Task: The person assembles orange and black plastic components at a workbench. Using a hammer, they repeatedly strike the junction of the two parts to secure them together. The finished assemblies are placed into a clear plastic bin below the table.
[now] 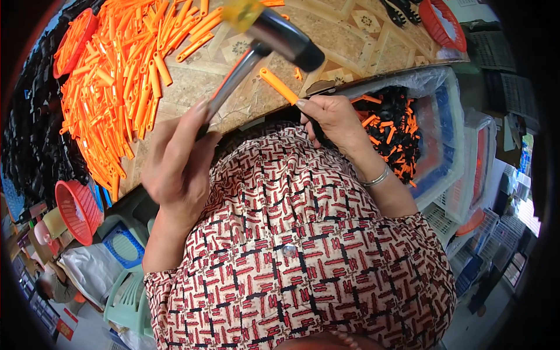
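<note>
My left hand (178, 163) is wrapped round the grip of a two-faced mallet (283, 39), raised above the table. One face of the mallet is black; the other is yellow and blurred. At the table's near edge, my right hand (337, 119) pinches the near end of an orange plastic handle (277, 85), which points away to the left over the tabletop. A dark piece shows below my right fingers, mostly hidden by them. Beside that hand lies a small metal-and-black part (321, 88), and a small orange scrap (298, 74) sits farther off.
A large heap of orange handles (125, 73) covers the table's left side, beside a mass of black parts (38, 128). At right, a plastic-lined blue crate (446, 125) holds black and orange pieces. Red baskets (79, 213) stand at left and one red basket (441, 26) far right.
</note>
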Demonstrator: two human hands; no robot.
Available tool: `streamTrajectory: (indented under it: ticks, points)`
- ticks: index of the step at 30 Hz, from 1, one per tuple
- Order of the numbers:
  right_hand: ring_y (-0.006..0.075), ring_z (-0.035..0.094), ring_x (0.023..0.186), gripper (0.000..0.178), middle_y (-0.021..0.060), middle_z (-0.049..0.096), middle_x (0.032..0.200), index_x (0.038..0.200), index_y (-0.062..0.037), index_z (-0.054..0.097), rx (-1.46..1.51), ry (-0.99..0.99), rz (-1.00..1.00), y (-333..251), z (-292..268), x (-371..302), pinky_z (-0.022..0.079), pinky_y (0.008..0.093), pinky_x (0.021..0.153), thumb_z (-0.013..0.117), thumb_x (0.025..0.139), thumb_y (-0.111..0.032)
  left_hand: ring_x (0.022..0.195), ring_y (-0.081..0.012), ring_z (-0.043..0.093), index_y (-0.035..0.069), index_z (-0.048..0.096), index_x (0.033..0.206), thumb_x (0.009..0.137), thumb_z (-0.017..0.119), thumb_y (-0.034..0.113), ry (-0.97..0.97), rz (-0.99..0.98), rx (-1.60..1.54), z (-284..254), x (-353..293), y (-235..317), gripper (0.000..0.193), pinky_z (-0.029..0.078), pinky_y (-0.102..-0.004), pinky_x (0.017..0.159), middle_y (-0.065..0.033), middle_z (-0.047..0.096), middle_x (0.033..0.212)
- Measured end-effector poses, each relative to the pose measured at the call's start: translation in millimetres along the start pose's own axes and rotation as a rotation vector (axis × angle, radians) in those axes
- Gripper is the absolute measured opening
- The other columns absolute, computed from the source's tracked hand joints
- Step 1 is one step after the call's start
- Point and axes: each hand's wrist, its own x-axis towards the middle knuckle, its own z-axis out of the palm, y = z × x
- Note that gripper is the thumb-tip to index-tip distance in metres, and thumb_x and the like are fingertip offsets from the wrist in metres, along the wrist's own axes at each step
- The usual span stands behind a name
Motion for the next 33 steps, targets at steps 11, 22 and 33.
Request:
streamTrajectory:
  ticks: [11,22,33]
  points:
    - [0.0132,0.056,0.042,0.036,0.0064,0.062,0.056,0.076,0.0016,0.064,-0.014,-0.012,0.016,-4.5,-2.5,4.3,0.045,0.0283,0.040,0.062,0.101,-0.024,0.069,-0.0217,0.061,0.011,0.073,0.123,0.082,0.075,-0.001,-0.135,0.095,0.139,3.3,-11.4,-11.6,0.043,0.048,-0.0335,0.059,-0.0081,0.064,0.085]
    - [0.0128,0.061,0.050,0.029,0.0052,0.064,0.062,0.080,0.0044,0.067,-0.272,-0.119,0.102,-6.0,-129.3,-36.7,0.049,0.0267,0.049,0.062,0.100,-0.017,0.070,-0.0069,0.057,0.003,0.064,0.134,0.096,0.065,0.001,-0.119,-0.466,-0.181,1.5,-9.4,-63.9,0.038,0.048,-0.0236,0.064,-0.0024,0.066,0.091]
    - [0.0327,0.063,0.092,0.023,0.0126,0.067,0.094,0.101,-0.0040,0.070,-1.402,0.543,-0.840,-128.7,-150.4,70.1,0.049,0.0430,0.084,0.063,0.095,-0.026,0.066,-0.0032,0.051,0.004,0.060,0.138,0.100,0.062,0.005,-0.093,-0.849,-0.476,15.7,-21.6,-70.8,0.039,0.041,-0.0180,0.060,0.0020,0.061,0.091]
